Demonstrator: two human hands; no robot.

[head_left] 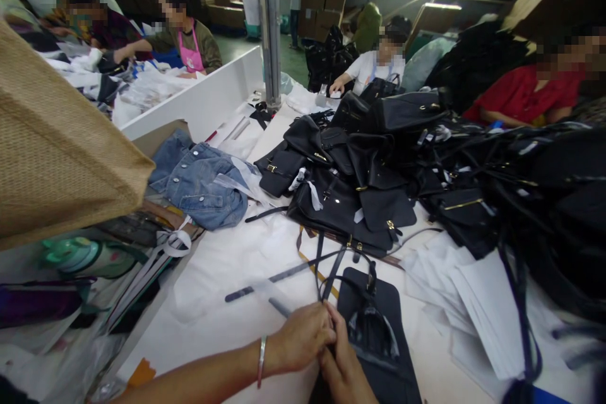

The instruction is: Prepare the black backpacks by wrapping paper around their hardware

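Observation:
My left hand (303, 338), with a bracelet at its wrist, is closed and pressed against my right hand (344, 358), whose fingers are also bent closed. Thin black bag straps (318, 271) run down to the fingers of both hands, which grip them; the exact hold is hidden between the fingers. Just beside my right hand a black bag (386, 303) lies flat on the white table (213, 284), its handle looped at the top. A loose strap end (240, 294) reaches out to the left.
Finished-looking black bags (341, 202) pile up ahead and to the right. White paper sheets (487, 309) lie at the right. A denim jacket (203, 183), a brown sack (66, 145) and a green bottle (89, 255) are at the left. Several people sit around; a metal post (269, 25) stands ahead.

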